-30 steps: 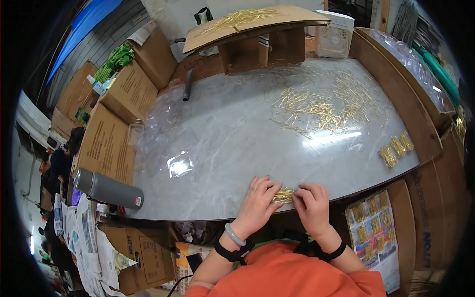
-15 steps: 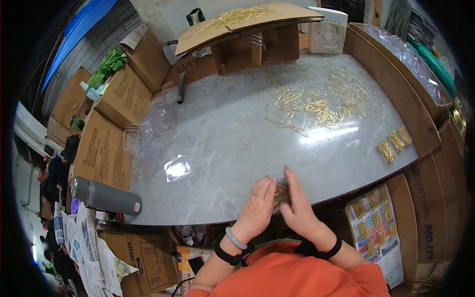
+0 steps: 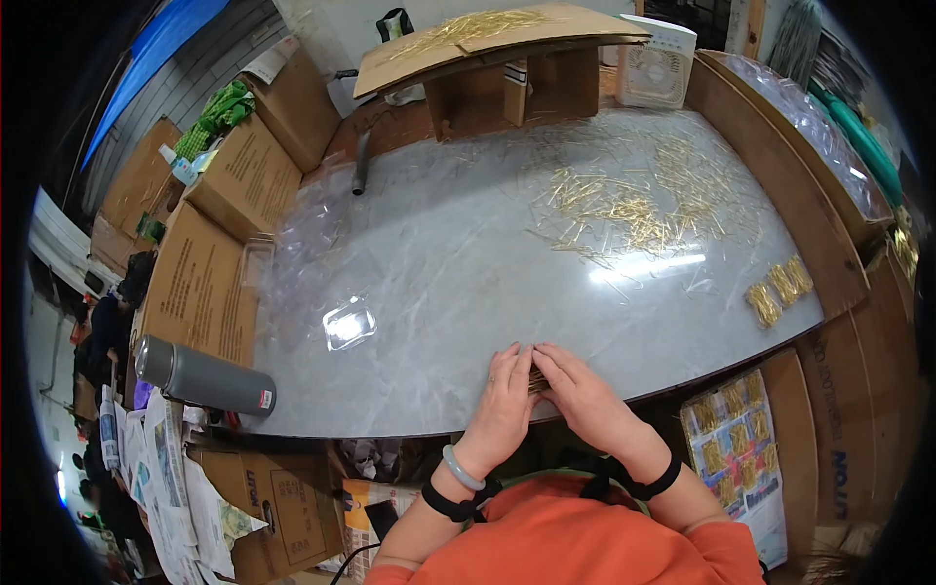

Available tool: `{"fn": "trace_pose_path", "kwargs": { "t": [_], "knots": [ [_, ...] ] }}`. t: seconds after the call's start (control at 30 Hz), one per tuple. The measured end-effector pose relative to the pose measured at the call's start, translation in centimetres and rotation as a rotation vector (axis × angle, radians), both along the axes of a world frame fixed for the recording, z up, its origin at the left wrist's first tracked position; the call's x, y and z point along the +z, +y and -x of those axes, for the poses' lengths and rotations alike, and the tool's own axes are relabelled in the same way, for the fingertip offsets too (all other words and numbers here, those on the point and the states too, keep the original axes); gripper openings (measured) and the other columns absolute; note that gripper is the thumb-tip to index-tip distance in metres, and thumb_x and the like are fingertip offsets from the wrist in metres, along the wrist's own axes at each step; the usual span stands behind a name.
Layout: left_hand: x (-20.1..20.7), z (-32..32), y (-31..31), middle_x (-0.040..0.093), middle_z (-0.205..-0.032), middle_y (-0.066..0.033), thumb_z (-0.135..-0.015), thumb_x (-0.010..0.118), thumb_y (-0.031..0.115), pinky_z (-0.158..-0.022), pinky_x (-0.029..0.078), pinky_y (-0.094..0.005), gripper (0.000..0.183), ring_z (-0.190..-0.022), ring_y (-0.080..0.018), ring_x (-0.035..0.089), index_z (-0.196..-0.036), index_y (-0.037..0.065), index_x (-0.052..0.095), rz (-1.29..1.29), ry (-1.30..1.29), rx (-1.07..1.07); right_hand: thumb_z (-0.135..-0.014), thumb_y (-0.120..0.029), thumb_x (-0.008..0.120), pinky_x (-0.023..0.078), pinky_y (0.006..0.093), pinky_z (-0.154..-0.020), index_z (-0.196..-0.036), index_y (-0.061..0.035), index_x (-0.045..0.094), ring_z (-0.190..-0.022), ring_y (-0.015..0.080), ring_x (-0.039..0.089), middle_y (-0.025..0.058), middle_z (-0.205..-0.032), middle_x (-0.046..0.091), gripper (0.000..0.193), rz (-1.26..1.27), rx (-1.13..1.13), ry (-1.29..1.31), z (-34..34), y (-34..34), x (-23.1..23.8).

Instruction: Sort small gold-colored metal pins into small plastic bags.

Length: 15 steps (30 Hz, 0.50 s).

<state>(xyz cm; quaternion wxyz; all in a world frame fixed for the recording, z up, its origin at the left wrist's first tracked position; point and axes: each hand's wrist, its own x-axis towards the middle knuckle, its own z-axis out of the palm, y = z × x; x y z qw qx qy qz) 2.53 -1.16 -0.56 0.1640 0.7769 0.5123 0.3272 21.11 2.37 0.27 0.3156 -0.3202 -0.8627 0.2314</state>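
Note:
At the table's near edge, my left hand (image 3: 500,398) and my right hand (image 3: 583,398) are cupped around a small bundle of thin gold wire pieces (image 3: 536,381). My palms press it from both sides and my fingertips meet above it, so most of the bundle is hidden. Farther off, a loose pile of the same gold wire pieces (image 3: 634,216) is scattered over the right half of the table. Several finished-looking gold bundles (image 3: 781,291) lie side by side near the right edge. To the left, a clear plastic tray (image 3: 349,324) rests on the table (image 3: 439,263).
A grey bottle (image 3: 207,375) lies tilted at the left corner. Cardboard boxes (image 3: 200,302) wall the left side, and a cardboard shelf (image 3: 468,93) stands at the back beside a white fan (image 3: 655,63). A dark tube (image 3: 362,164) lies back left. Below right, a board (image 3: 738,444) carries several bundles.
My hands have closed together around the bundle, with the right hand moving left and its fingers folding in over the top. The whole view has shifted slightly.

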Motion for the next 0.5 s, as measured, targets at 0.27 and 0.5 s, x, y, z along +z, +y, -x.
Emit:
{"fn": "trace_pose_path", "kwargs": {
  "t": [0.27,0.5],
  "knots": [
    [0.5,-0.2,-0.5,0.034,-0.154,-0.0291,-0.094,0.057,-0.001,-0.118,0.035,-0.0532,0.067,-0.141,-0.0487,0.038,-0.154,-0.01,0.028,0.143,-0.055,0.03,-0.087,-0.002,0.057,0.044,0.0484,-0.114,-0.134,0.0042,0.056,-0.133,0.0399,0.053,0.0201,-0.138,0.057,0.047,-0.182,-0.026,-0.156,0.3,0.1,-0.2],
    [-0.5,-0.8,-3.7,0.039,-0.153,-0.0319,-0.097,0.057,0.006,-0.122,0.028,-0.0564,0.064,-0.144,-0.048,0.038,-0.151,-0.015,0.03,-0.102,0.33,0.253,-0.084,0.0,0.058,0.047,0.0479,-0.108,-0.125,0.0022,0.061,-0.128,0.0385,0.056,0.0167,-0.129,0.06,0.041,-0.173,-0.063,-0.163,0.8,-0.3,0.7]
  ]
}}
